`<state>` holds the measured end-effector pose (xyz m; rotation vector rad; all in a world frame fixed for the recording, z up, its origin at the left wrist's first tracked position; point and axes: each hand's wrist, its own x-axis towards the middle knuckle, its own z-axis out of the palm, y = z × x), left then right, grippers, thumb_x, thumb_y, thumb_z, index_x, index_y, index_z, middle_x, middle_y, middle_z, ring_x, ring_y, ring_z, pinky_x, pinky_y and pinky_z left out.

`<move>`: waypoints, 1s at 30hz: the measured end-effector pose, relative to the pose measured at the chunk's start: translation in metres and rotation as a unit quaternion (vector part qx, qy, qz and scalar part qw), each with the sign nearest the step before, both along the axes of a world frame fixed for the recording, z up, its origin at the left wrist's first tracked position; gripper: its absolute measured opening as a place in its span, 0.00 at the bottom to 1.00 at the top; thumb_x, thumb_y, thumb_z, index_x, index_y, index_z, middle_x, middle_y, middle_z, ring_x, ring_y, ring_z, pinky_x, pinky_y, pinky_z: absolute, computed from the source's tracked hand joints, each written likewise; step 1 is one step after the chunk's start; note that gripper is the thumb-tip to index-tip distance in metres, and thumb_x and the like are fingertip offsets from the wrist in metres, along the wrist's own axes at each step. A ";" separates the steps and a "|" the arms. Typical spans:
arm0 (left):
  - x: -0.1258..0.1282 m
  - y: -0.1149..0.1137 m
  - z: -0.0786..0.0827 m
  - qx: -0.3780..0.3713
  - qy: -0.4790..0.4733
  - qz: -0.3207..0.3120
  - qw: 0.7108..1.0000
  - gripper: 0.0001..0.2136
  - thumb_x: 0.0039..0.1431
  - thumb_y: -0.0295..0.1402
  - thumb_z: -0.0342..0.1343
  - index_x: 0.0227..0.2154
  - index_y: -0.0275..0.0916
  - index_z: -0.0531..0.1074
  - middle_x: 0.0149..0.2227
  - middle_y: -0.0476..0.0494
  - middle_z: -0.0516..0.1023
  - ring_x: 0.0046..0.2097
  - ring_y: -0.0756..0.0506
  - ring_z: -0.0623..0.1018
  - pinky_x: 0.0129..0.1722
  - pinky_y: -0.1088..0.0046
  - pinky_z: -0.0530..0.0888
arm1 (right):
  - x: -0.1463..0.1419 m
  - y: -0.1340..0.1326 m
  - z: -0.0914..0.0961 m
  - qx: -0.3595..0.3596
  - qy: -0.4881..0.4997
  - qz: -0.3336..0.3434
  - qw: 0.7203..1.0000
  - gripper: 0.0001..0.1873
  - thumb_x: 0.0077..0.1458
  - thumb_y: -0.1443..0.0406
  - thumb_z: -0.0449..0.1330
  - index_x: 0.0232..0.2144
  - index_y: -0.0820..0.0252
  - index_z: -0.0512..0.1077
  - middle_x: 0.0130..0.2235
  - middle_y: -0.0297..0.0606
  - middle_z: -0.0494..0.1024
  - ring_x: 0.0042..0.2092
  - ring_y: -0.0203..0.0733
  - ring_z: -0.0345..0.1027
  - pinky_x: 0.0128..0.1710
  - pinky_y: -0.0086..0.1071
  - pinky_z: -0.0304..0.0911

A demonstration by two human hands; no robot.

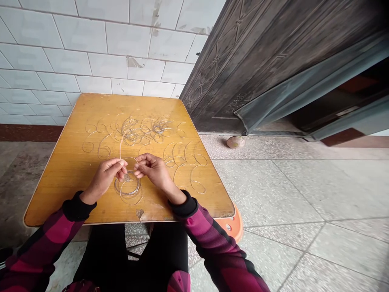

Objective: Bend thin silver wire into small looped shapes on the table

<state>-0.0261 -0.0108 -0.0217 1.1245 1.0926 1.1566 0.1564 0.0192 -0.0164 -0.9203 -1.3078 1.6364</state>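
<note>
Between my two hands a thin curled wire is held above the wooden table. My left hand pinches it between thumb and forefinger, with one end rising in a curve. My right hand is closed in a pinch on the other side of the same loop. Just below the hands lies a round coil of wire, several turns thick. Farther back is a tangled heap of curled wire pieces, and more loose wire curls lie to the right of my right hand.
An orange plastic stool stands under the table's near right corner. A white tiled wall is behind the table. To the right are a dark carved door, a hanging grey curtain and a round object on the floor.
</note>
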 end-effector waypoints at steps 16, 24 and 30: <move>-0.003 0.000 0.000 0.041 0.093 -0.007 0.995 0.13 0.55 0.39 0.58 0.38 0.34 0.73 0.25 0.47 0.76 0.22 0.51 0.73 0.24 0.75 0.71 | 0.045 0.021 0.003 0.015 0.008 -0.175 0.984 0.19 0.39 0.58 0.71 0.31 0.59 0.69 0.24 0.30 0.76 0.24 0.33 0.72 0.25 0.27 0.70; -0.004 0.001 0.002 0.047 0.148 -0.009 0.988 0.12 0.54 0.38 0.58 0.37 0.35 0.74 0.21 0.50 0.75 0.22 0.50 0.73 0.24 0.75 0.70 | 0.036 0.032 -0.031 -0.034 -0.044 -0.117 0.992 0.20 0.37 0.58 0.70 0.30 0.60 0.67 0.22 0.30 0.75 0.24 0.35 0.73 0.26 0.29 0.70; -0.005 0.001 0.004 0.054 0.156 -0.019 0.986 0.10 0.53 0.37 0.58 0.35 0.36 0.74 0.21 0.50 0.74 0.22 0.50 0.73 0.24 0.76 0.70 | 0.042 0.025 -0.023 0.170 -0.377 -0.160 0.896 0.08 0.53 0.65 0.61 0.36 0.63 0.72 0.24 0.35 0.77 0.26 0.37 0.72 0.29 0.30 0.65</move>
